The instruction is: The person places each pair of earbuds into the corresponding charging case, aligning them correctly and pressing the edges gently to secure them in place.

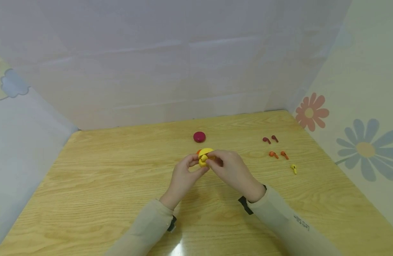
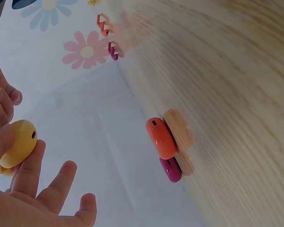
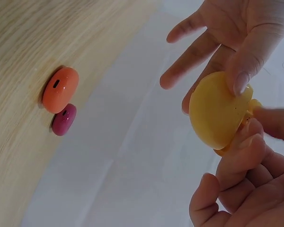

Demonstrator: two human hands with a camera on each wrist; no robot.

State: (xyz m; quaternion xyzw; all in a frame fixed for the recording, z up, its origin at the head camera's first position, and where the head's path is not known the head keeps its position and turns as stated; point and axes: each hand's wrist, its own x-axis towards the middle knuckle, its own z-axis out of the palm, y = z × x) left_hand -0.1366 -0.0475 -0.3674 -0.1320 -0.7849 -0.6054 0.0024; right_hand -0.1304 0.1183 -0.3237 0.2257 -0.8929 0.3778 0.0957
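Left hand (image 1: 182, 175): grip clamped on the yellow case (image 3: 213, 111), thumb against its shell, other fingers splayed wide!
Right hand (image 1: 231, 169): grip pinched together on a yellow earbud (image 3: 254, 104), right there at the case's opening.
Yellow case: lid up, raised off the worktop (image 1: 119, 185), between the two hands.
Orange case (image 2: 161, 138): just beyond the hands, down on the worktop, near the magenta case (image 1: 199, 137) behind it.
Right side: lone yellow bud (image 1: 294, 168) nearest, then the orange pair (image 1: 272, 154), magenta pair (image 1: 266, 140) farthest back.
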